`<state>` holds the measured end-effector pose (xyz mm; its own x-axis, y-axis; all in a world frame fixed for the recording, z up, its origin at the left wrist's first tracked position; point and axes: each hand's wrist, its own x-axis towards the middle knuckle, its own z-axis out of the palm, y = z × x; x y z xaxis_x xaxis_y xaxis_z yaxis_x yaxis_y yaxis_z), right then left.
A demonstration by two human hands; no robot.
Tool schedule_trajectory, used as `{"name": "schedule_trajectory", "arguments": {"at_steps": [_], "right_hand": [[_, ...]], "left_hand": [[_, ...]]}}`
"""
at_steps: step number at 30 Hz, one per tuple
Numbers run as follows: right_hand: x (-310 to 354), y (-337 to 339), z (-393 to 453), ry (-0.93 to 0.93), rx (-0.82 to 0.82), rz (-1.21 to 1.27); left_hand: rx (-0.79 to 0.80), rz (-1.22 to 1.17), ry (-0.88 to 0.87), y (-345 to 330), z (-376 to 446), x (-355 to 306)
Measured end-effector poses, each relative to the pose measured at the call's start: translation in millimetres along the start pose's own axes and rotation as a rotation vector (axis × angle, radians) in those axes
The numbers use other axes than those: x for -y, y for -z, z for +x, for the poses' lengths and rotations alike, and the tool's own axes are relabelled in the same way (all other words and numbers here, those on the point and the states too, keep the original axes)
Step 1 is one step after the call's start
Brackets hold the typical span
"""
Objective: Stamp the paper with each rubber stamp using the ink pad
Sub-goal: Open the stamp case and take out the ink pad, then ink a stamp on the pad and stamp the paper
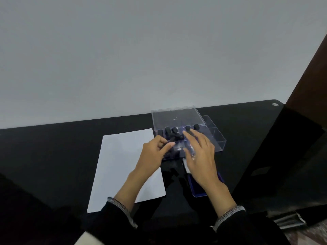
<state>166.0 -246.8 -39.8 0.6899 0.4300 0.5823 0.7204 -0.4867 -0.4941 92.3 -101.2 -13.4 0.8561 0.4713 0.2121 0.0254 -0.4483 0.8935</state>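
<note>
Over the far clear box (215, 137), left hand (153, 157) is pinching 1 stamp (172, 138), right hand (200, 152) is hovering flat; inking likely comes next.

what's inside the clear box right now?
The clear box holds black stamps standing in a row at its back. The left hand pinches one; the right hand is spread over the box front, hiding anything beneath it.

black table (53, 147), white paper (122, 167), clear stamp box (215, 137), ink pad (197, 189)
</note>
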Motion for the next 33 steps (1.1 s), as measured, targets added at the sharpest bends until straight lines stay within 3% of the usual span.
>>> {"name": "schedule_trajectory", "arguments": {"at_steps": [3, 7, 9, 12, 15, 17, 21, 26, 33], "right_hand": [[16.3, -12.5, -3.9, 0.098, 0.078, -0.165], [34.5, -25.0, -11.4, 0.139, 0.021, -0.274], [42.0, -31.0, -15.7, 0.096, -0.017, -0.250], [53.0, -43.4, -22.8, -0.007, -0.057, -0.145], [61.9, -57.2, -27.4, 0.001, -0.044, -0.124], [66.7, -65.4, -25.7, 0.009, -0.047, -0.100], [70.2, -75.9, -16.5, 0.011, -0.047, -0.096], [60.2, -76.2, -4.3, -0.062, 0.080, -0.059], [48.9, -66.8, 3.1, -0.055, 0.177, -0.042]], "left_hand": [[0.029, -0.019, 0.026, 9.8, -14.5, 7.3], [0.030, -0.044, 0.107, 27.8, -31.3, 14.2], [-0.104, -0.008, 0.177, 46.6, -36.0, 24.8], [-0.377, 0.225, 0.318, 89.3, -40.4, 57.7], [-0.374, 0.425, 0.587, 122.3, -46.2, 82.5], [-0.339, 0.422, 0.651, 130.1, -44.8, 88.0], [-0.306, 0.277, 0.705, 134.4, -29.8, 90.6], [-0.266, 0.351, 0.743, 133.6, -16.1, 94.3], [-0.306, 0.364, 0.588, 119.0, -25.0, 103.3]]}}
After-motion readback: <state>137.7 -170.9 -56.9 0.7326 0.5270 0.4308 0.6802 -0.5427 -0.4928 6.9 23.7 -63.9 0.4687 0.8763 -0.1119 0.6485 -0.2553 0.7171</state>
